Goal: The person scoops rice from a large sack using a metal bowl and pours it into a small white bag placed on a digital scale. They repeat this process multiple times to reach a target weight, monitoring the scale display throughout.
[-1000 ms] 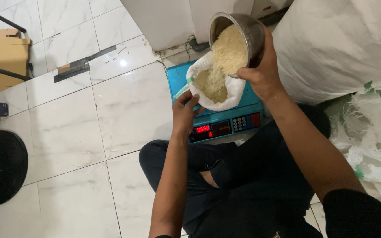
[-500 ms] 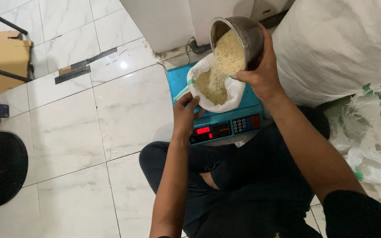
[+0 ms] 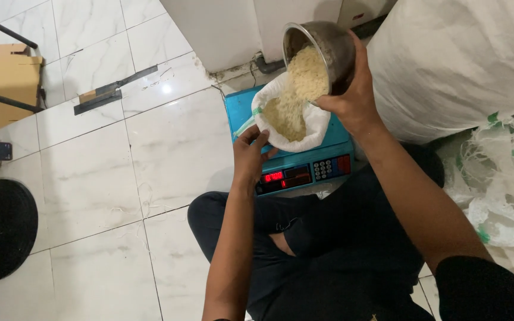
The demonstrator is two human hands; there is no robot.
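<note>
Rice tipped into a bag on the scale.
Your right hand (image 3: 352, 101) gripped the tilted steel bowl (image 3: 328, 50) at 12 o'clock; your left hand (image 3: 251, 151) pinched the white bag (image 3: 301, 134) rim.

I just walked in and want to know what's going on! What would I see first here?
First you'd see the round shiny metal bowl, tipped by the right hand at the top middle, spilling pale grains into a small white plastic bag. The left hand holds the bag's edge open. The bag sits on a blue electronic scale with red glowing digits, on the white tiled floor.
</note>
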